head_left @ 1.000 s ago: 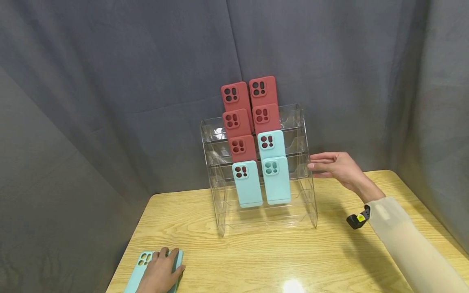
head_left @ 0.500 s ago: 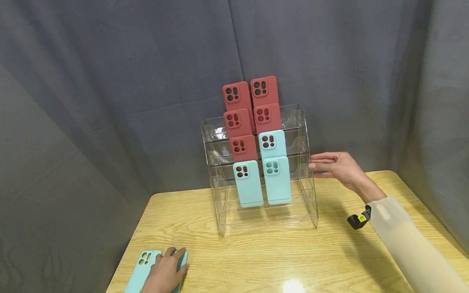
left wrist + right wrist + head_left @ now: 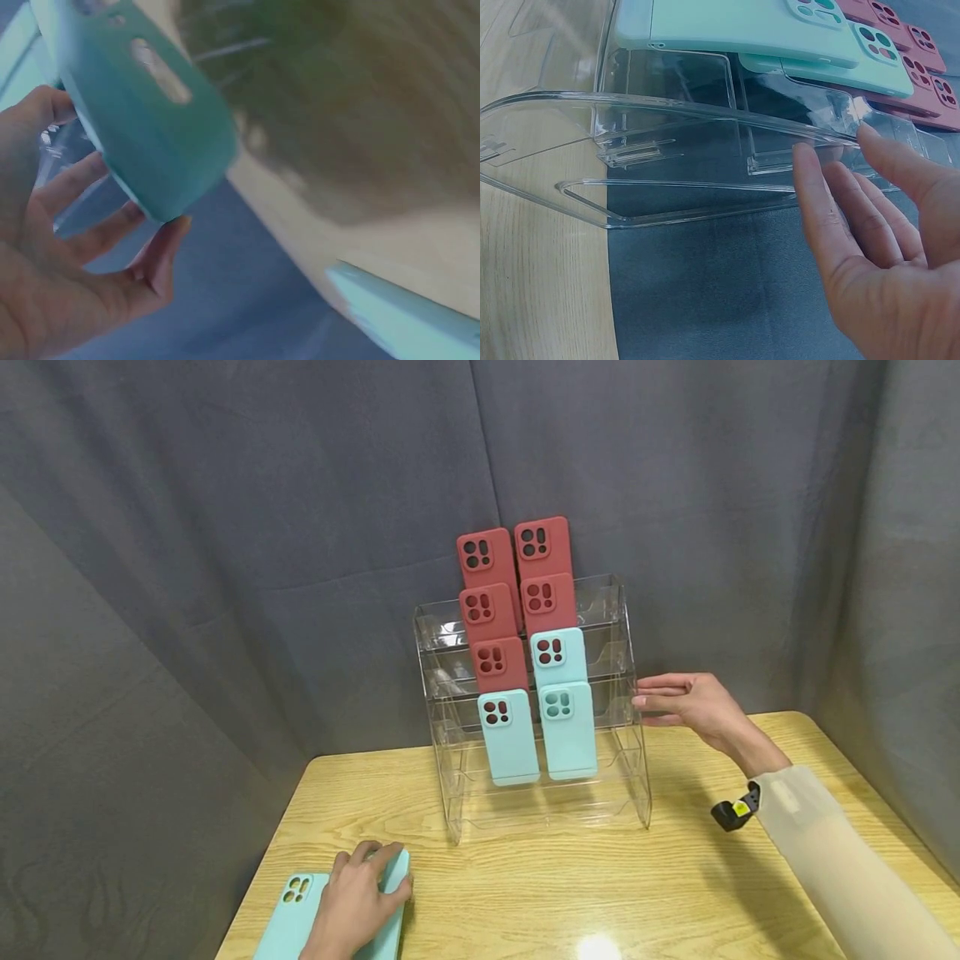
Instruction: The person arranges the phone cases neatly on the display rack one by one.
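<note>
My left hand grips a mint phone case by its edges, thumb on one side and fingers along the other. Tilted, this case shows its inner face and a cutout in the left wrist view. A second mint phone case lies on the table beside that hand, partly covered by it. With extended fingers, my right hand touches the right side of a clear tiered display rack. Red phone cases fill upper tiers; mint phone cases stand in lower ones.
The wooden table carries the rack near its back edge. Grey curtains hang behind and at both sides. On the right wrist sits a black camera.
My left hand has drawn its mint case rightward and up, away from the case on the table. The right hand stays at the rack's side.
</note>
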Demonstrator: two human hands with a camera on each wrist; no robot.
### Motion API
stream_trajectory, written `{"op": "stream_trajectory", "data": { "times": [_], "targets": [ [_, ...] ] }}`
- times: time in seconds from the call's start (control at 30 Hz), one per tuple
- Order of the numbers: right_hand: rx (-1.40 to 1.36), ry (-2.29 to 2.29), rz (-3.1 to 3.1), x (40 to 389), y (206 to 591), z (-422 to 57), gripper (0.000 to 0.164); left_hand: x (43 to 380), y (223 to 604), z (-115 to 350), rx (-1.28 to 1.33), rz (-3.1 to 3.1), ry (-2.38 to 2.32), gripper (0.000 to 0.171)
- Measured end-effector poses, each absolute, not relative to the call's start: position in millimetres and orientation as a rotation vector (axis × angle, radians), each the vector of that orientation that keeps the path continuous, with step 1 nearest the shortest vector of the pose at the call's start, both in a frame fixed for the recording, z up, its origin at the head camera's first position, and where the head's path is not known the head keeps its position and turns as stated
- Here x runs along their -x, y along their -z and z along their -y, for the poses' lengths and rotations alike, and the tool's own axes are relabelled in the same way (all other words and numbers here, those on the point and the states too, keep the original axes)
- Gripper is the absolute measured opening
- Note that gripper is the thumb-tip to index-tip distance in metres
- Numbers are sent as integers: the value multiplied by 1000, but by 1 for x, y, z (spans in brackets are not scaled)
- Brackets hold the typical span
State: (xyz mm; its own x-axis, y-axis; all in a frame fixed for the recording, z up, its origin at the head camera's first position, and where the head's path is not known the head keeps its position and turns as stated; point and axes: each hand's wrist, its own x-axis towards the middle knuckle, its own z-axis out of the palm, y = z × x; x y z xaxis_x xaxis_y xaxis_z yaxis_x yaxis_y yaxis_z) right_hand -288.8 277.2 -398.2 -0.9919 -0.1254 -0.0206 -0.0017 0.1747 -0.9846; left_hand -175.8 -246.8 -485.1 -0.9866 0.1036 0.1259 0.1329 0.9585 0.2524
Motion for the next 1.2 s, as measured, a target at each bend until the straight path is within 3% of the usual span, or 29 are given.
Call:
{"op": "stream_trajectory", "data": {
  "times": [0.6, 1.2],
  "targets": [
    [128, 1908, -2369, 289, 401, -272, 66, 175, 442, 157, 392, 2350, 329, 43],
    [165, 1899, -2359, 289, 397, -277, 66, 224, 432, 65, 499, 2084, 349, 45]
  ]
}}
